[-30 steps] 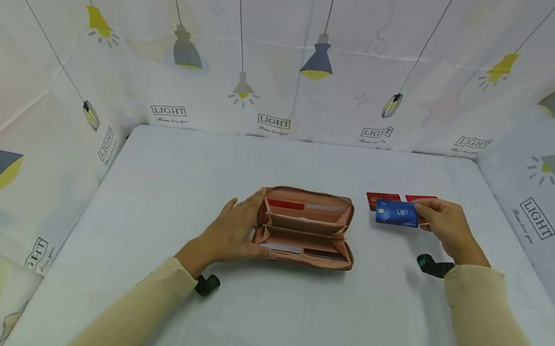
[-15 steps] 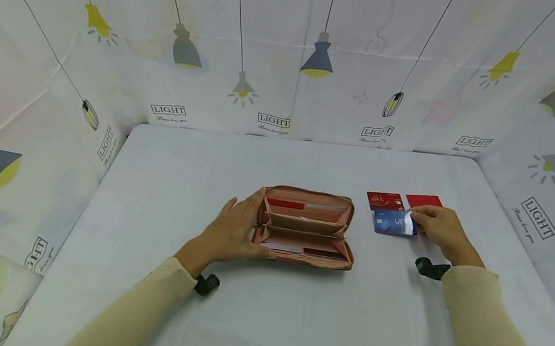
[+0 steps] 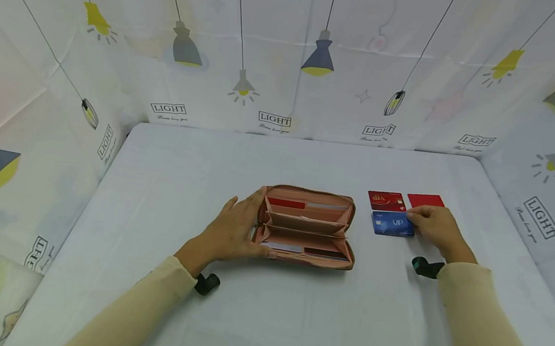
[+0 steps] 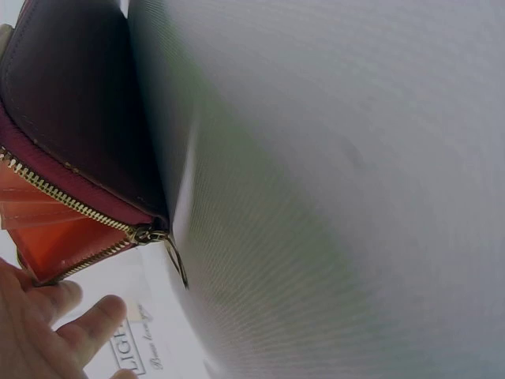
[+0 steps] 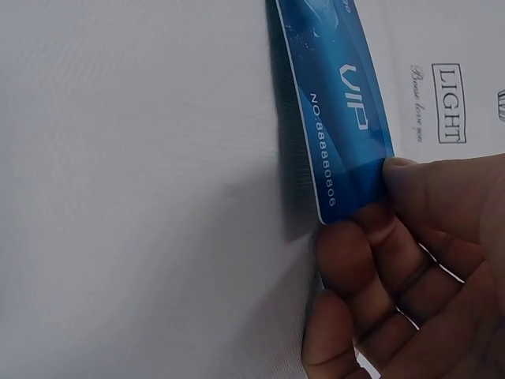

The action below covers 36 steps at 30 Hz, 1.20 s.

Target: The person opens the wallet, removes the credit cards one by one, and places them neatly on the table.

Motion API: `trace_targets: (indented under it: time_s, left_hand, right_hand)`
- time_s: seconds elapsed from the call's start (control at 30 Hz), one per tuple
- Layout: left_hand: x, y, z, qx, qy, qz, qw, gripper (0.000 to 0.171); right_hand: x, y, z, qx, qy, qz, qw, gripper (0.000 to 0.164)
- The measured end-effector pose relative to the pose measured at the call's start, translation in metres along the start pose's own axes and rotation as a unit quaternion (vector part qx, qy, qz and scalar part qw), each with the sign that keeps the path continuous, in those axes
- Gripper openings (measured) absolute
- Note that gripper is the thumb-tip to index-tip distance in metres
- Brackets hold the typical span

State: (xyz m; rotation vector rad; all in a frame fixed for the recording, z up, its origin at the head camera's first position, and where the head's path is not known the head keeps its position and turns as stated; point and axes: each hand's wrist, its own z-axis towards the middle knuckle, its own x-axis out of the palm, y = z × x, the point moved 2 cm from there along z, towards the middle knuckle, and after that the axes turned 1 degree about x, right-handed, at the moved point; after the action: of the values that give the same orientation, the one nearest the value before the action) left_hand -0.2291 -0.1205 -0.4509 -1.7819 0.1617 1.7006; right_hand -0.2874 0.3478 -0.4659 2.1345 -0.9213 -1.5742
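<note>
A pink zip-around wallet (image 3: 305, 222) lies unfolded on the table, its inner pockets facing up. Cards show in its slots, among them a red card (image 3: 285, 203) at the back. My left hand (image 3: 228, 233) holds the wallet's left end, thumb at the front edge and fingers at the back. Its zipper (image 4: 75, 207) appears in the left wrist view. With my right hand (image 3: 439, 232) I pinch the right end of a blue VIP card (image 5: 335, 103) between thumb and fingers. Just behind it lie a red VIP card (image 3: 386, 201) and a plain red card (image 3: 426, 200).
The table (image 3: 259, 321) has a white cover. Behind it and at both sides hang white curtains (image 3: 286, 99) printed with lamps. Small black devices (image 3: 426, 267) sit at both wrists.
My right hand has brought the blue card toward me and down beside the red cards, uncovering more of them. The left hand and the wallet have stayed in place.
</note>
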Motion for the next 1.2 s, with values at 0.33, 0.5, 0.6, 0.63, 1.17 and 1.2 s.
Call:
trace_targets:
  time_s: [0.33, 0.5, 0.6, 0.63, 1.17, 1.2]
  left_hand:
    - [-0.0009, -0.0007, 0.0001, 0.0, -0.001, -0.005, 1.0, 0.14]
    - [-0.001, -0.0006, 0.0, -0.001, 0.001, -0.006, 1.0, 0.141]
    - [-0.0011, -0.0006, -0.0001, -0.001, 0.0, -0.008, 1.0, 0.141]
    - [-0.0013, -0.0007, -0.0001, 0.001, -0.002, -0.009, 1.0, 0.14]
    - [-0.0008, -0.0003, -0.0007, 0.007, -0.01, -0.013, 0.9998, 0.14]
    - [-0.0006, -0.0002, -0.0006, 0.007, -0.01, -0.014, 0.9998, 0.14]
  right_hand:
    - [0.0028, 0.0001, 0.0049, -0.005, -0.024, -0.03, 0.999, 0.046]
    - [0.0042, 0.001, 0.0051, -0.002, -0.028, -0.037, 0.999, 0.046]
    - [0.0047, 0.0012, 0.0057, -0.003, -0.028, -0.042, 0.999, 0.046]
    - [0.0048, 0.0012, 0.0057, -0.004, -0.028, -0.043, 0.999, 0.046]
    - [0.0042, 0.0043, 0.0019, -0.004, -0.029, -0.039, 0.999, 0.047]
    - [0.0043, 0.0044, 0.0018, -0.004, -0.031, -0.039, 0.999, 0.047]
